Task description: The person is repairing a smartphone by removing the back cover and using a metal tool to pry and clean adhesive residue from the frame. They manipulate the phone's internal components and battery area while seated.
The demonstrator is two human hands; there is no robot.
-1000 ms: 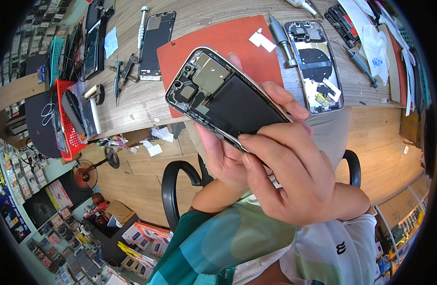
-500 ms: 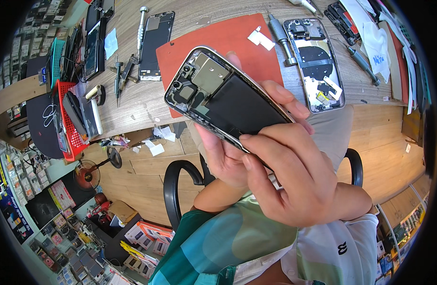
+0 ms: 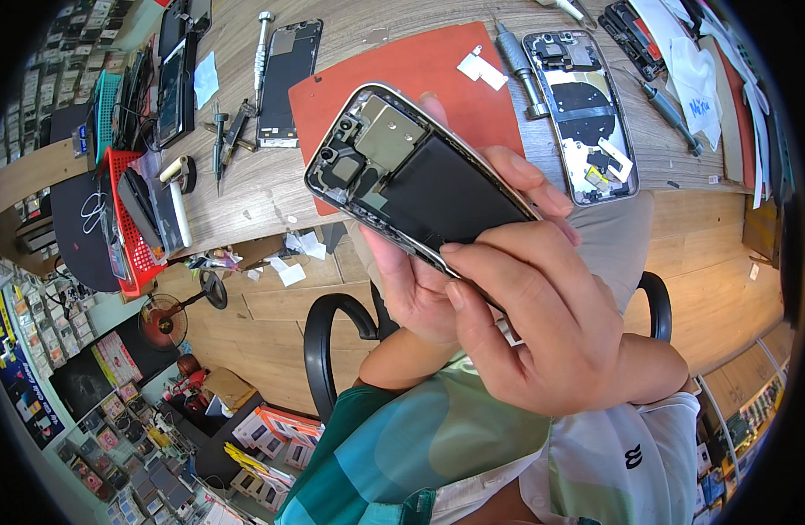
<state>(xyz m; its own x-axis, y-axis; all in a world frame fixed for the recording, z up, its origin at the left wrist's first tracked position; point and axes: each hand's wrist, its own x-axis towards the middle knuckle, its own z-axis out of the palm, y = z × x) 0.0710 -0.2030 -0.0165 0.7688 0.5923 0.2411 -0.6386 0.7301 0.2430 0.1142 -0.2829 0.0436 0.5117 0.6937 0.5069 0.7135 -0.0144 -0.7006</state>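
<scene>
My left hand (image 3: 402, 297) cradles an opened phone (image 3: 424, 192) from behind and below, its fingertips curled over the upper right edge. The phone is tilted, with camera lenses and metal plates at the upper left and a black battery along its middle. My right hand (image 3: 538, 324) grips the phone's lower edge, index fingertip pressed on the rim beside the battery, the other fingers bent. An orange mat (image 3: 402, 68) lies behind the phone, with white pieces (image 3: 485, 74) on it. To the right, an opened phone housing (image 3: 577, 96) holds small loose parts.
On the wooden desk (image 3: 227, 210) are screwdrivers (image 3: 520, 74), a dark screen assembly (image 3: 284, 92), paper scraps (image 3: 700, 105) and a red basket (image 3: 131, 236) at the left edge. Below are a chair armrest (image 3: 332, 315), a fan (image 3: 162, 322) and packed shelving (image 3: 114, 464).
Both hands hold the phone in much the same pose. My right index finger and the phone have shifted very slightly upward in the view.
</scene>
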